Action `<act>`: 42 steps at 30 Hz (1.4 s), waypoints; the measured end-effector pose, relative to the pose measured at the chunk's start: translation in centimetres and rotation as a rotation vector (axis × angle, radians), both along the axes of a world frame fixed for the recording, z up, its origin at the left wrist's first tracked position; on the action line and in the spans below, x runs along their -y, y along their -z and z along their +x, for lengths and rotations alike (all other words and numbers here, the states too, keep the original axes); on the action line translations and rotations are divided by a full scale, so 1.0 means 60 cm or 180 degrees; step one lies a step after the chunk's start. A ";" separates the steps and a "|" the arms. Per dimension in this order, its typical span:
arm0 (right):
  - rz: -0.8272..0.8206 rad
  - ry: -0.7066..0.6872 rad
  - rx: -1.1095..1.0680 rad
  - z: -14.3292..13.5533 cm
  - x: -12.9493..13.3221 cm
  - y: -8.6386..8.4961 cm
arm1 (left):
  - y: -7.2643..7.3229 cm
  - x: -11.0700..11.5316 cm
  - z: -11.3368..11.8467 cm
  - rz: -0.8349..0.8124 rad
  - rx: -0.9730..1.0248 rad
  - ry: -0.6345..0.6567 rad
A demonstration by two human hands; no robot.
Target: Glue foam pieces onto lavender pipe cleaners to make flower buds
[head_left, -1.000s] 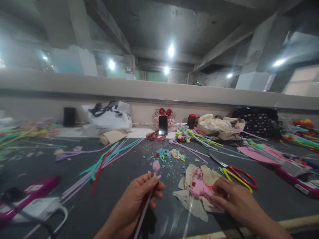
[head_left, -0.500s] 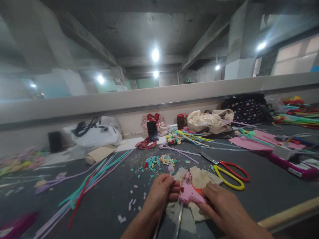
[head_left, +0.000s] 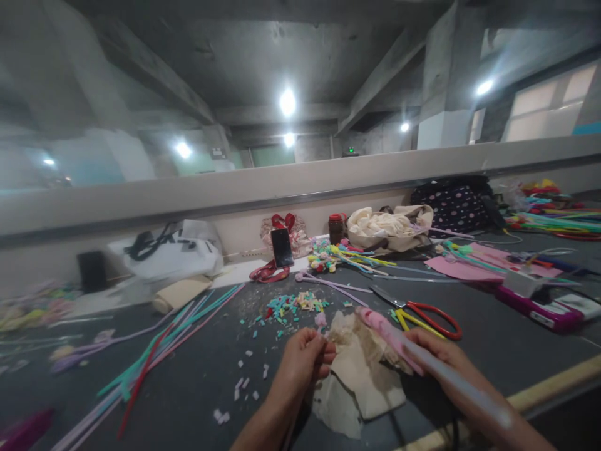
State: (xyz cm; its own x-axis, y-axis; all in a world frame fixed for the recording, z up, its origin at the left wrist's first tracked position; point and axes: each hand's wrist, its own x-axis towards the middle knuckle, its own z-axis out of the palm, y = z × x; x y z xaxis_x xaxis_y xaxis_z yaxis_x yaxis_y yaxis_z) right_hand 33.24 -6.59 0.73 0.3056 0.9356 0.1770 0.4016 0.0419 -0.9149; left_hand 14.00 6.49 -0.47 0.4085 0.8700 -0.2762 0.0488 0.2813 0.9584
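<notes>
Near the bottom centre, my left hand [head_left: 303, 363] pinches a thin stem topped by a small pale pink piece [head_left: 320, 321]. To its right my right hand [head_left: 439, 354] is wrapped round a pink glue gun [head_left: 387, 335], with a translucent glue stick [head_left: 462, 379] stretching back from it over the wrist. The gun's tip points up and left, above crumpled beige paper [head_left: 369, 382] on the dark table. Small coloured pieces [head_left: 293, 307] lie in a pile beyond my left hand, and pale ones are scattered to its left.
Scissors with red and yellow handles [head_left: 434, 319] lie beyond my right hand, the yellow one partly covered. Pipe cleaners [head_left: 159, 357] spread at the left. A phone [head_left: 282, 247], a red-capped bottle [head_left: 336, 228] and a cloth bag [head_left: 389, 227] stand along the back. A magenta case [head_left: 535, 307] is at the right.
My right hand has moved right and lifted the glue gun off the paper, turning it so that the glue stick now shows over the wrist. My left hand has barely moved.
</notes>
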 end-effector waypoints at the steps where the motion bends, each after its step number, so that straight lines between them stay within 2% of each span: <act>1: -0.0019 0.0060 -0.0450 0.003 0.002 0.000 | 0.000 0.001 0.000 0.0006 0.0022 -0.0001; 4: -0.0073 0.0174 -0.1689 0.009 0.004 -0.002 | 0.004 0.001 0.001 0.0028 0.0100 -0.0001; 6: 0.0117 0.0182 -0.2188 0.011 0.003 -0.004 | 0.007 0.000 0.001 0.0035 0.0166 0.0002; 10: 0.0532 0.0265 -0.2678 0.008 0.001 -0.004 | 0.006 0.001 -0.002 0.0033 0.0330 0.0011; 14: 0.0319 0.0297 -0.2903 -0.004 0.004 -0.002 | -0.009 0.004 -0.014 0.0063 0.0513 -0.0010; 16: 0.0292 0.0124 -0.2889 -0.011 0.007 -0.005 | -0.018 0.005 -0.022 0.0047 0.0660 -0.0008; 20: 0.0445 -0.0598 -0.2590 -0.025 0.012 -0.010 | -0.029 0.003 -0.036 -0.0142 0.0981 0.0174; 23: 0.0284 -0.0830 -0.2656 -0.036 0.007 -0.007 | -0.031 0.002 -0.043 -0.0362 0.1164 0.0406; 27: 0.0183 -0.0727 -0.2487 -0.057 -0.004 -0.004 | -0.030 0.005 -0.046 -0.0590 0.1366 0.0606; 32: -0.0069 -0.0113 -0.2601 -0.079 -0.002 0.003 | -0.035 0.019 -0.046 -0.0768 0.1691 0.0984; 34: -0.0178 -0.0082 -0.2308 -0.083 0.001 0.007 | -0.040 0.028 -0.044 -0.0659 0.1712 0.0919; 38: -0.0137 -0.0297 -0.1192 -0.083 0.002 0.006 | -0.046 0.040 -0.038 -0.0560 0.1631 0.0580; 42: -0.0136 -0.0361 -0.0865 -0.092 0.007 0.000 | -0.033 0.032 -0.032 -0.0423 0.1245 0.0382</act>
State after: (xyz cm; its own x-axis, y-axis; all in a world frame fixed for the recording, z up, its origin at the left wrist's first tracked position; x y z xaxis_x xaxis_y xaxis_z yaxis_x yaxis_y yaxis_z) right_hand 27.73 -6.99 0.75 0.2293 0.9713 0.0627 0.1367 0.0316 -0.9901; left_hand 12.06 4.55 1.51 0.6008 0.7772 -0.1869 -0.2712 0.4182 0.8669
